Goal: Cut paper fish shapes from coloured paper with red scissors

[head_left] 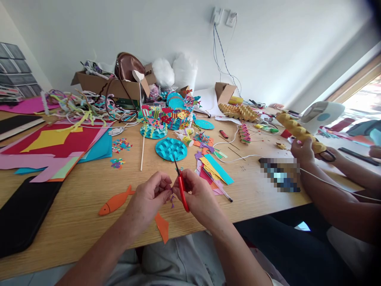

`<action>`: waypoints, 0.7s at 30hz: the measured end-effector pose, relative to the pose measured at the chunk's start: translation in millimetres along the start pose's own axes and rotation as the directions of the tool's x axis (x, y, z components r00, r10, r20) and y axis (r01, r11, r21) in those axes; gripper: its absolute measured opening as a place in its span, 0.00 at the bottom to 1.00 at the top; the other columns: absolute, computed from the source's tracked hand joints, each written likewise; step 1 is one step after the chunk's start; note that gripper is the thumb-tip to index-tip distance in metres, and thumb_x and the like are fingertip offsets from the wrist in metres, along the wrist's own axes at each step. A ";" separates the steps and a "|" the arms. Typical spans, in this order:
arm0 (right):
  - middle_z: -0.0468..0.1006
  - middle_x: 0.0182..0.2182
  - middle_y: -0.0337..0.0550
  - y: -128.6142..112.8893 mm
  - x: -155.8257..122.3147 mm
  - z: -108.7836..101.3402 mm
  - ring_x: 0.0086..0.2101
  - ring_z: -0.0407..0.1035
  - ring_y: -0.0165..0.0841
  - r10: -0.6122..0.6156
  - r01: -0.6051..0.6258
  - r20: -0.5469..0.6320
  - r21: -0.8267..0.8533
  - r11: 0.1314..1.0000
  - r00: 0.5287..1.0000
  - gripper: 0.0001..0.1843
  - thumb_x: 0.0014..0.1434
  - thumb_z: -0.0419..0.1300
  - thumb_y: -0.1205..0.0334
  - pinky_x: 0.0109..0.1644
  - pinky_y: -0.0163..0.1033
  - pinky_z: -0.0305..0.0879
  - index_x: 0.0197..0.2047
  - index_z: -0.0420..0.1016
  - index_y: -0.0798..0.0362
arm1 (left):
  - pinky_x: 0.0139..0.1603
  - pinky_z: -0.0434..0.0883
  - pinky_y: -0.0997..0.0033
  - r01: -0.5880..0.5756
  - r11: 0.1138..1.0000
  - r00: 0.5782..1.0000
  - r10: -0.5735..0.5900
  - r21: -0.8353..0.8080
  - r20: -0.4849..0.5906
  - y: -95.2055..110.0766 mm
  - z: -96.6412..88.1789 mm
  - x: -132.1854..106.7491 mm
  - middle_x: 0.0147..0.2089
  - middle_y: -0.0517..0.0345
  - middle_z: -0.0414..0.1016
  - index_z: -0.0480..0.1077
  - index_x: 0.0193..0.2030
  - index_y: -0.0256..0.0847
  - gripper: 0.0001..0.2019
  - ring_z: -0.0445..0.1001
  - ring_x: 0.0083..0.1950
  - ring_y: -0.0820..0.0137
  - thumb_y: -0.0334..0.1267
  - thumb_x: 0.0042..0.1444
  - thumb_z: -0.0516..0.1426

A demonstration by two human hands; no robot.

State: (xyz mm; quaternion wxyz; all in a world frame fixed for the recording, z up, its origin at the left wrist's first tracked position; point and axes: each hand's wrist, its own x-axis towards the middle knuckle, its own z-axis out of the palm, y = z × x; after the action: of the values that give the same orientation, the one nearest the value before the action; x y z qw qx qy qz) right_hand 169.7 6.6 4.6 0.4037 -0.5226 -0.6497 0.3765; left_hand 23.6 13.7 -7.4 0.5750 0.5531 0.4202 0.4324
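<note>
My left hand (153, 193) is closed in a pinch on a small purple scrap (172, 200), which dangles below the fingertips. Close against it, my right hand (196, 194) is wrapped round red-handled scissors (182, 188), their dark blades pointing up and away. The fingertips of both hands meet at the scrap, partly hiding it. An orange paper fish (115, 201) lies left of my left hand. Below my hands, an orange offcut (162, 227) lies by the table's near edge. Just past the scissor tips sits a round turquoise disc with raised paper curls (170, 149).
Paper strips (218, 169) and a pen (224, 192) lie to the right. Finished-looking paper fish (166, 115) and a wooden stick (142, 153) are beyond my hands. On the right, another person's hand (303, 151) holds a yellow spiral piece (300, 131). A white cable (238, 159) crosses the table.
</note>
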 end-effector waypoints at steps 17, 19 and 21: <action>0.65 0.21 0.32 -0.8 -3.0 12.2 0.23 0.59 0.28 0.057 -0.011 -0.133 0.324 0.946 0.989 0.10 0.48 0.61 0.62 0.26 0.33 0.56 0.26 0.62 0.51 | 0.24 0.62 0.77 -0.070 0.993 0.998 0.069 0.095 0.014 3.1 6.1 1.2 0.21 0.67 0.64 0.64 0.24 0.41 0.07 0.64 0.23 0.76 0.38 0.52 0.53; 0.64 0.22 0.33 -1.2 -3.5 11.3 0.24 0.59 0.28 0.064 -0.020 -0.132 0.312 0.950 0.989 0.11 0.48 0.62 0.60 0.26 0.33 0.56 0.27 0.61 0.51 | 0.23 0.62 0.77 -0.070 0.994 0.998 0.069 0.088 0.011 4.2 6.0 0.8 0.20 0.67 0.63 0.64 0.24 0.40 0.07 0.64 0.22 0.75 0.38 0.51 0.54; 0.64 0.22 0.33 -1.6 -5.8 9.1 0.24 0.58 0.28 0.070 -0.037 -0.121 0.253 0.967 0.990 0.13 0.48 0.62 0.57 0.26 0.33 0.55 0.27 0.61 0.51 | 0.23 0.62 0.77 -0.057 0.996 0.998 0.058 0.070 -0.011 5.7 5.1 0.4 0.20 0.67 0.64 0.64 0.23 0.40 0.07 0.64 0.22 0.75 0.38 0.50 0.55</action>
State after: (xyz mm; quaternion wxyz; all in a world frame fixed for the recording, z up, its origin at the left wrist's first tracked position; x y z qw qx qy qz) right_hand 161.5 0.0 1.7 0.4972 -0.5080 -0.5553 0.4317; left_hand 28.4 12.8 -1.5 0.5398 0.5820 0.4225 0.4374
